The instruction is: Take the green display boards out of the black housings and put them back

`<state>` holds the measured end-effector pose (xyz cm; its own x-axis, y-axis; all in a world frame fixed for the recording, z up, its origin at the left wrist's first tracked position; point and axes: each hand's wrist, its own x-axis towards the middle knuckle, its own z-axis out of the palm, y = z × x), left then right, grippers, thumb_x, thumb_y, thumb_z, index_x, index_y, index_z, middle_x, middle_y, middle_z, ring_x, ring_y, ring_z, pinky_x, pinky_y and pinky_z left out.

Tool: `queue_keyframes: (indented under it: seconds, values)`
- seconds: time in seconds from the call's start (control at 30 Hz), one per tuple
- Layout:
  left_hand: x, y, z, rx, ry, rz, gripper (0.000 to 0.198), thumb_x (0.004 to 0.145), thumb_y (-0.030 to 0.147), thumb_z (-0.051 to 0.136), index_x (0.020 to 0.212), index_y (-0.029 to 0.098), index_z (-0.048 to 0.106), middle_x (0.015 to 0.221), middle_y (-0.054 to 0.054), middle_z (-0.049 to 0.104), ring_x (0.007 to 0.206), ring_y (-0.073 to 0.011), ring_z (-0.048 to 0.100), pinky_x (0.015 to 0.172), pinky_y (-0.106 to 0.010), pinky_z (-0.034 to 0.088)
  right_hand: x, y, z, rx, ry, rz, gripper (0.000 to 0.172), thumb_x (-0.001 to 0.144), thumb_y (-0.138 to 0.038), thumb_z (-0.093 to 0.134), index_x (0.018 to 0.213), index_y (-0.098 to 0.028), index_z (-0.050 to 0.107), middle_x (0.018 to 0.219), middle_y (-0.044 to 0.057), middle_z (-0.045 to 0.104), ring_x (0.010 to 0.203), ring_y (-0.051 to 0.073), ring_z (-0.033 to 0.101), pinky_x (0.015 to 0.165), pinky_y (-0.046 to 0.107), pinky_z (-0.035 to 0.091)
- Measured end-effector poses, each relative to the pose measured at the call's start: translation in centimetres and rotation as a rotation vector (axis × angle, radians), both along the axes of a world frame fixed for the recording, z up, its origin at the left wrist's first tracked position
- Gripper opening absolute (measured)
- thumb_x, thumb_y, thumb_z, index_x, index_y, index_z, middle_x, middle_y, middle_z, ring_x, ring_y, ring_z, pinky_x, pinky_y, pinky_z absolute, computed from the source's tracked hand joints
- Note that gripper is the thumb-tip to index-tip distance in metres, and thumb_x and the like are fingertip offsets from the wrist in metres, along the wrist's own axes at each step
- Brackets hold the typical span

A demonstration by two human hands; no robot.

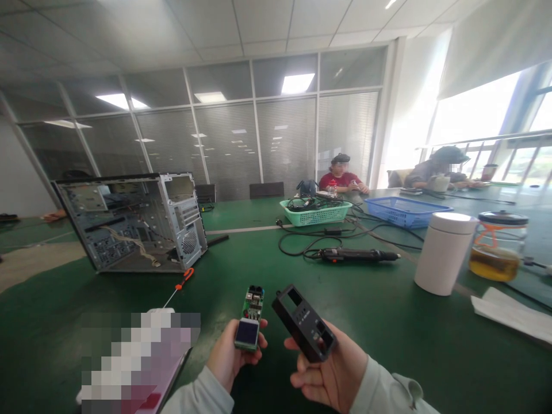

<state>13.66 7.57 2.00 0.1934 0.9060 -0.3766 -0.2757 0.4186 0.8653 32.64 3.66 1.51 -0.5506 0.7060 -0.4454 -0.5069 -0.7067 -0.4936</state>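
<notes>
Far left on the green-topped workbench (47, 328) stands a grey steel PC tower case (129, 224), its side panel off and its wiring and metal interior exposed. Nearer, a slim screwdriver with an orange handle (183, 279) lies with its thin shaft pointing down toward a pixelated object (138, 359) (too obscured to identify).

The left hand (235, 356) is closed in a firm grasp around a small green circuit board (252, 316), which stands upright from the fingers with its square dark display facing the camera. Just beside it, well clear of touching, the right hand (330, 368) grasps a black plastic device housing (304, 323) – tilted, with rectangular cut-outs in its face – between thumb and curled fingers.

Beyond the hands lie a black corded electric screwdriver (357, 255) and a tangle of black cables (310, 241). Farther back sit a mint-green plastic basket (314, 214) and a blue plastic basket (405, 211), with two seated co-workers (342, 181) (440, 169) past them. At right stand a white cylindrical flask (444, 253) and a glass jar of amber liquid (498, 247), with white paper (513, 313) lying nearer the table edge.
</notes>
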Motion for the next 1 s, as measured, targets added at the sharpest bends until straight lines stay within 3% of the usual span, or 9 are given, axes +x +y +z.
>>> queue_keyframes:
  seconds: [0.13,0.2,0.3,0.4,0.53,0.67,0.77,0.83,1.0]
  values:
    - [0.0,0.2,-0.2,-0.004,0.005,0.002,0.046,0.084,0.031,0.022,0.088,0.004,0.06,0.05,-0.005,0.06,0.039,-0.0113,0.049,0.042,-0.02,0.034,-0.2,0.0,-0.3,0.068,-0.009,0.047,0.071,0.088,-0.066,0.017,0.087,-0.009,0.059,0.069,0.007,0.06,0.064,0.018,0.063,0.051,0.022,0.048]
    - [0.0,0.2,-0.2,0.0,0.002,0.004,0.045,0.083,0.03,0.023,0.087,0.004,0.06,0.049,-0.005,0.059,0.038,-0.0114,0.049,0.041,-0.02,0.033,-0.4,-0.1,-0.4,0.175,-0.007,0.072,0.064,0.078,-0.07,0.043,0.087,-0.008,0.059,0.082,0.009,0.06,0.069,0.017,0.062,0.053,0.02,0.048]
    - [0.1,0.1,0.0,0.004,-0.007,0.009,0.044,0.082,0.03,0.024,0.088,0.004,0.059,0.049,-0.005,0.06,0.039,-0.0118,0.049,0.041,-0.021,0.033,-0.5,-0.2,-0.6,0.369,-0.081,0.012,0.066,0.053,-0.055,0.077,0.096,-0.01,0.056,0.098,0.01,0.057,0.081,0.021,0.06,0.06,0.022,0.049]
    - [0.2,-0.2,0.4,0.0,-0.005,0.01,0.043,0.082,0.029,0.025,0.089,0.004,0.059,0.051,-0.005,0.06,0.04,-0.0117,0.049,0.042,-0.021,0.034,-0.5,-0.3,-0.8,0.579,-0.347,-0.163,0.055,0.056,-0.044,0.076,0.093,-0.011,0.053,0.089,0.009,0.058,0.079,0.023,0.059,0.065,0.027,0.047]
    - [0.2,-0.2,0.4,-0.005,0.002,0.013,0.043,0.082,0.029,0.026,0.087,0.004,0.06,0.05,-0.005,0.059,0.04,-0.0114,0.048,0.042,-0.021,0.034,-0.1,-0.2,-1.0,1.105,-0.852,-0.431,0.032,0.062,-0.019,0.06,0.09,-0.016,0.044,0.078,0.001,0.051,0.066,0.015,0.05,0.059,0.024,0.042]
    - [0.2,-0.1,0.1,-0.028,0.017,0.05,0.038,0.08,0.029,0.031,0.085,0.006,0.061,0.049,-0.004,0.057,0.039,-0.0119,0.048,0.042,-0.022,0.034,0.6,-0.3,0.0,1.346,-1.237,-0.503,0.041,0.057,-0.007,0.045,0.096,-0.02,0.045,0.096,0.002,0.046,0.079,0.016,0.048,0.066,0.024,0.042]
    - [0.1,-0.1,0.1,-0.022,0.012,0.068,0.037,0.08,0.031,0.032,0.082,0.006,0.06,0.05,-0.005,0.058,0.041,-0.0122,0.049,0.043,-0.022,0.035,0.9,-0.5,0.8,1.365,-1.299,-0.483,0.034,0.064,-0.012,0.052,0.098,-0.02,0.047,0.096,0.003,0.046,0.079,0.017,0.048,0.066,0.025,0.043]
    - [0.1,-0.2,0.1,-0.003,-0.008,0.053,0.038,0.08,0.031,0.032,0.084,0.006,0.06,0.052,-0.005,0.059,0.042,-0.0118,0.049,0.043,-0.021,0.035,0.8,-0.5,1.0,1.289,-1.287,-0.465,0.032,0.068,-0.024,0.061,0.097,-0.019,0.048,0.09,0.003,0.049,0.074,0.017,0.05,0.063,0.026,0.044]
    - [-0.1,-0.1,0.2,-0.008,-0.034,0.011,0.039,0.08,0.03,0.031,0.087,0.005,0.06,0.051,-0.004,0.059,0.041,-0.011,0.048,0.042,-0.021,0.034,1.9,-0.9,0.4,0.836,-0.978,-0.444,0.041,0.075,-0.055,0.053,0.085,-0.015,0.048,0.066,0.0,0.05,0.045,0.01,0.043,0.037,0.018,0.034]
